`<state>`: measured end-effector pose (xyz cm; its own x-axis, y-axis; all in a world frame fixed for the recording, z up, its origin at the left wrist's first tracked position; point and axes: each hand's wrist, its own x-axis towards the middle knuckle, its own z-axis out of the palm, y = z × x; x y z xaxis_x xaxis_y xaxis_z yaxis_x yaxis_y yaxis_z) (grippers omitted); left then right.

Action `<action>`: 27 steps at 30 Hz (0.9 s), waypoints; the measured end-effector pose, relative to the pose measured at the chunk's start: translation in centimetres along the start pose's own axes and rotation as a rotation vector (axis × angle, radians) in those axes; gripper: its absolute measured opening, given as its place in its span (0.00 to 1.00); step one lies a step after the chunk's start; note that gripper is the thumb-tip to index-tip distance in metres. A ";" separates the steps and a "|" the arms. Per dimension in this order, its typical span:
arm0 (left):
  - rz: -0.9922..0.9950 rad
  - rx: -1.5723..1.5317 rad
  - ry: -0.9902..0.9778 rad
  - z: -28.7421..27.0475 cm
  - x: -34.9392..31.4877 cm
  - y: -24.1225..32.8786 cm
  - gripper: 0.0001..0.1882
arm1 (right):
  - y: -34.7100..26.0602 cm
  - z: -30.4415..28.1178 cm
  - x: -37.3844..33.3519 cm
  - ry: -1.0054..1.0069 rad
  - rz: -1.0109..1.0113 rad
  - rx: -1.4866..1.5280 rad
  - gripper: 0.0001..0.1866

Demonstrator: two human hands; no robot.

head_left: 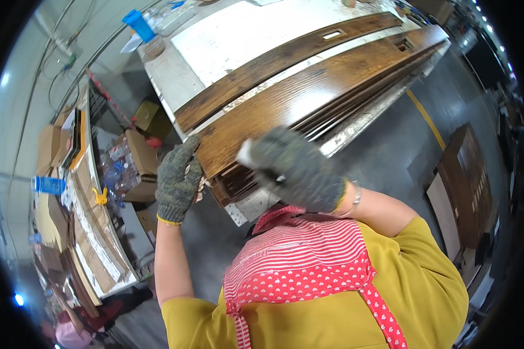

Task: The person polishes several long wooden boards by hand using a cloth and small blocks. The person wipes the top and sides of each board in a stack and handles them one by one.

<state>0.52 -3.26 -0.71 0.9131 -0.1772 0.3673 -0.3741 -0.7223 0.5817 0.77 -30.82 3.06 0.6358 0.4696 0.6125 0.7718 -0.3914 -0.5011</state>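
Note:
A glossy brown wooden board (308, 87) with a rectangular cutout near its far end tops a stack of similar boards (332, 113). My left hand (179, 181), in a grey-green knit glove, grips the near left corner of this top board. Over the board's near edge is my right hand (297, 170), gloved the same way and slightly blurred. Its fingers are closed on a small white piece (245, 154), perhaps a cloth or pad. A narrower brown board (273, 65), also with a cutout, lies beyond the stack.
Under the boards is a white-topped table (215, 55) with a blue cup (137, 23) at its far left. A cardboard box (141, 166) of plastic bottles and a cluttered bench (102, 244) stand left. More brown panels (466, 180) stand right, and another person (73, 331) is at lower left.

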 end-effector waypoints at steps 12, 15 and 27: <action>-0.066 -0.132 -0.115 -0.8 0.9 -0.7 0.21 | -4.9 4.4 3.4 -0.390 -0.203 0.089 0.15; -0.310 -0.212 0.081 -3.1 -1.8 0.7 0.19 | -1.6 0.5 5.6 0.013 -0.204 0.089 0.12; 0.053 0.128 -0.239 1.7 -1.1 15.0 0.29 | 1.4 0.3 14.2 -0.851 -0.291 0.224 0.14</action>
<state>-5.85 -15.03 6.36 0.9109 -0.3587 0.2042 -0.4127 -0.7836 0.4644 10.90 -24.44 10.84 0.1374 0.9831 0.1214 0.8281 -0.0467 -0.5587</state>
